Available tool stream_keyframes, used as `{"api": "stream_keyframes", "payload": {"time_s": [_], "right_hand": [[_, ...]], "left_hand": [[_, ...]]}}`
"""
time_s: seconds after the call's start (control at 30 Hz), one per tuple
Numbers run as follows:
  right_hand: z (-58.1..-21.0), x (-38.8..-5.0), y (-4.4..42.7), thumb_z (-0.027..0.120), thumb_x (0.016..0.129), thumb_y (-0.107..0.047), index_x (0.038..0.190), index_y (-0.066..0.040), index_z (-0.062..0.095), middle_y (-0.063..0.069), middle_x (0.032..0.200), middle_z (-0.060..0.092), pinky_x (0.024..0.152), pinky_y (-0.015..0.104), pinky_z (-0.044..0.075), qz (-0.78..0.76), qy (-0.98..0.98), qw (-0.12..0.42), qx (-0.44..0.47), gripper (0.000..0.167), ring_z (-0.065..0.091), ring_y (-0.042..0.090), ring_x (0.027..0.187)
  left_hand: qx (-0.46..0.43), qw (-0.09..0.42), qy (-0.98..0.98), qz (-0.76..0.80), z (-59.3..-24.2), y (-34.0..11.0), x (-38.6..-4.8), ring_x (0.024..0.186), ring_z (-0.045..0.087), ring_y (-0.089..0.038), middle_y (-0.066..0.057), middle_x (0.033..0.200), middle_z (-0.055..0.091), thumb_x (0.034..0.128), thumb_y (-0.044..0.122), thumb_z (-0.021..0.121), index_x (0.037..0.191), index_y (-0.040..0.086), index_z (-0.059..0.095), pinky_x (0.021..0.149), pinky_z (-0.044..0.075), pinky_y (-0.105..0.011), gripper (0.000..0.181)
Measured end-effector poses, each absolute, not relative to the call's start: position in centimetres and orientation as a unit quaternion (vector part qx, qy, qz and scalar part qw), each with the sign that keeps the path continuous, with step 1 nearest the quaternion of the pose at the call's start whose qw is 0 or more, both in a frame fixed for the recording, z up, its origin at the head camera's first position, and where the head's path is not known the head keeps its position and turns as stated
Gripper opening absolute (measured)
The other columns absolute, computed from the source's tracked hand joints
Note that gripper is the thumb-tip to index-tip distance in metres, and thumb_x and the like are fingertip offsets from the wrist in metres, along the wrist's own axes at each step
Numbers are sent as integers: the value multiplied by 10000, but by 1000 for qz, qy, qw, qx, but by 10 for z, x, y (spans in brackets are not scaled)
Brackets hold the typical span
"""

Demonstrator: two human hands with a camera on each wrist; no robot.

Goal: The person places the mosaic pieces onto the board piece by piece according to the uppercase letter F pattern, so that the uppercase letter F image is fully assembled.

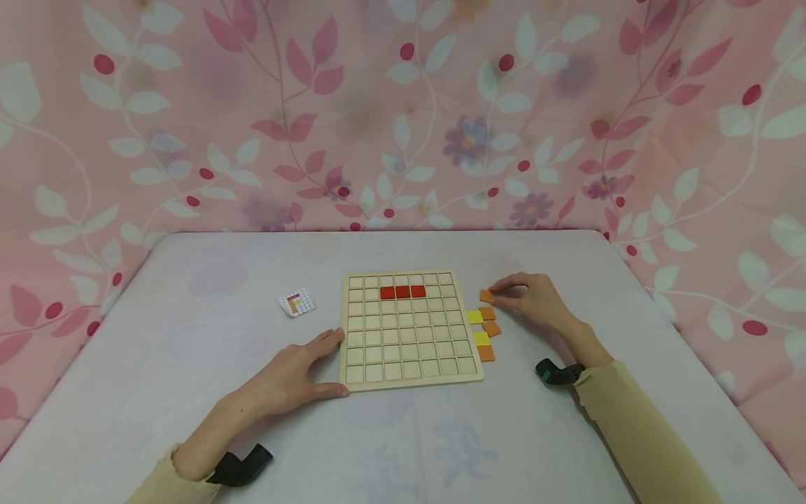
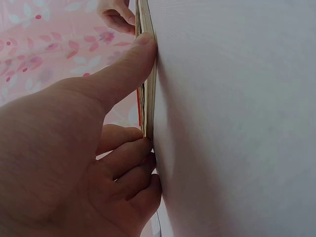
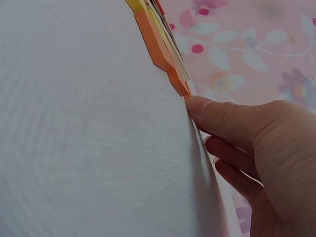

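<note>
A pale wooden grid board [image 1: 399, 336] lies on the table with three red tiles [image 1: 403, 292] side by side in its second row. My left hand [image 1: 283, 378] rests at the board's left edge, thumb at the near corner, fingers higher up; in the left wrist view the thumb [image 2: 126, 69] touches the edge. At the upper right of the board, my right hand [image 1: 541, 301] pinches an orange tile [image 1: 486, 295] between thumb and fingertips. Below it, orange tiles [image 1: 492, 328] and two yellow tiles [image 1: 481, 339] lie along the board's right edge. The right wrist view shows the thumb [image 3: 222, 116] against the tile.
A small paper card [image 1: 296, 302] printed with a coloured grid pattern lies left of the board. The white-covered table [image 1: 403, 441] ends at a pink floral curtain [image 1: 403, 112]. Each wrist wears a black device [image 1: 242, 465].
</note>
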State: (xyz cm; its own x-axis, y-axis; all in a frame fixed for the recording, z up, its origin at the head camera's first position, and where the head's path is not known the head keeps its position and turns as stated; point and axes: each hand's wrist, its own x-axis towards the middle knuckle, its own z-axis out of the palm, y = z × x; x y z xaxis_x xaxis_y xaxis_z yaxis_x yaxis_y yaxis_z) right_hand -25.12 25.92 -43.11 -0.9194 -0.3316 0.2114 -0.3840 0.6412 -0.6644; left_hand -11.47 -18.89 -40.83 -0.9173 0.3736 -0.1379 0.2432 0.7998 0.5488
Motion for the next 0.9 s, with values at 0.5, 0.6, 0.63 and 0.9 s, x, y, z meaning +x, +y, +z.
{"api": "stream_keyframes", "payload": {"time_s": [0.5,0.6,0.63,0.9], "right_hand": [[-431,-250,259,833,823,-183,1040,-123,784,34,1011,761,1012,498,470,367,-909,45,191,230,657,257,1083],[-432,-250,259,830,824,-174,1043,-118,784,33,1003,764,1011,498,471,366,-908,48,197,230,659,255,1080],[-432,-250,259,829,825,-172,1044,-118,783,32,1001,765,1010,497,471,366,-908,49,199,231,660,253,1080],[-432,-250,258,831,817,-146,1030,-107,787,23,970,768,962,468,497,359,-907,64,209,221,680,232,1029]], "left_hand": [[165,121,940,273,-409,-189,-115,1442,376,-379,-146,1592,366,780,557,793,1559,152,367,1122,366,-564,976],[165,121,941,271,-410,-189,-115,1440,380,-382,-144,1592,366,779,562,791,1560,155,365,1119,368,-567,978],[165,121,941,271,-410,-189,-116,1438,381,-385,-144,1593,366,778,565,789,1560,157,365,1117,368,-570,979],[162,122,940,273,-409,-188,-114,1429,391,-398,-135,1594,367,781,550,794,1560,158,365,1112,369,-578,971]]}}
